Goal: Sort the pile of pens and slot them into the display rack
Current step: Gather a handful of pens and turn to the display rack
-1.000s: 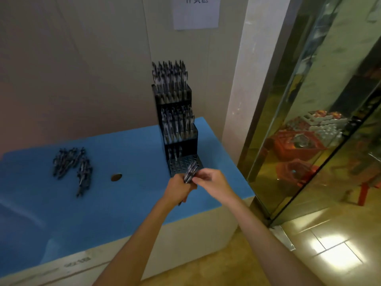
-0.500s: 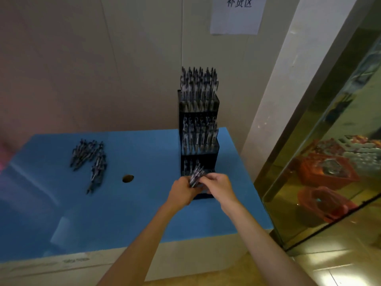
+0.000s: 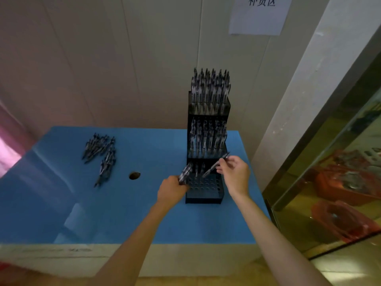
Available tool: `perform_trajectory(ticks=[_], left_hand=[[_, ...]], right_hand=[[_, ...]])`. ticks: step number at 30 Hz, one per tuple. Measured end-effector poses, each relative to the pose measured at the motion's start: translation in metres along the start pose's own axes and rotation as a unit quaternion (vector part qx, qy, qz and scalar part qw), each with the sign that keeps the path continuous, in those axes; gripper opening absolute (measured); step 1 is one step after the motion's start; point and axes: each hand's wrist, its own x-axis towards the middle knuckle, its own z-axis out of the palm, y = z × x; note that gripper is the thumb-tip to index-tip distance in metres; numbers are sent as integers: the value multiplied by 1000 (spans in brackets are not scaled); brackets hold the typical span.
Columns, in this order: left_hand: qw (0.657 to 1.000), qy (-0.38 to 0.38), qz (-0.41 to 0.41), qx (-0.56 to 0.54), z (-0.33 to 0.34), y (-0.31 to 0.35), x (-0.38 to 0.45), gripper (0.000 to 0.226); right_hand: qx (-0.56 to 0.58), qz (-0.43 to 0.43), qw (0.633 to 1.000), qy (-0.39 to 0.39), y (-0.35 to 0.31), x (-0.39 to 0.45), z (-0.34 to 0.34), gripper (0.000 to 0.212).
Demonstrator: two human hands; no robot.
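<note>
A black three-tier display rack (image 3: 204, 195) stands at the right of the blue table (image 3: 134, 213). Its top and middle tiers are packed with upright pens; the bottom tier shows mostly bare holes and a few pens at the back. My left hand (image 3: 170, 189) grips a bundle of pens (image 3: 185, 174) just left of the bottom tier. My right hand (image 3: 235, 174) pinches a single pen (image 3: 215, 166), tilted with its tip down over the bottom tier's holes. A loose pile of pens (image 3: 102, 151) lies at the table's far left.
A small dark hole (image 3: 134, 175) sits in the table top between pile and rack. A wall with a paper notice (image 3: 259, 13) rises behind. A glass door (image 3: 338, 162) with orange baskets behind it stands to the right.
My hands have come apart: the right hand drew one pen out of the bundle and carried it right and up over the bottom tier. The camera view shifted right and nearer.
</note>
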Motion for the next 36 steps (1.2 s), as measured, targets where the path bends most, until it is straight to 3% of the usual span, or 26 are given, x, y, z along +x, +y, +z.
perform_trajectory(ticks=[4,12,19,24,28,30,33,36], left_hand=[[999,39,1,-24,-4,-1,-1,39],[997,45,10,-55,-10,5,-1,41],[998,32,20,-59,-10,6,-1,46],[998,20,26,-60,-7,7,2,43],[998,12,30,-53,-3,10,6,41],[998,9,29,-56,0,13,9,42],[998,7,31,-56,3,17,12,42],[998,3,34,-55,6,22,13,36]], right_hand=[[-143,-114,983,-26,9,6,-4,13],[-210,-175,960,-61,18,8,14,21],[-272,-136,948,-90,29,17,25,14],[-311,-103,938,-114,44,21,28,46],[-341,-71,930,-114,40,25,23,51],[-318,-51,940,-117,32,23,20,40],[-92,41,975,-200,7,12,16,13],[10,110,948,-298,-12,8,14,11]])
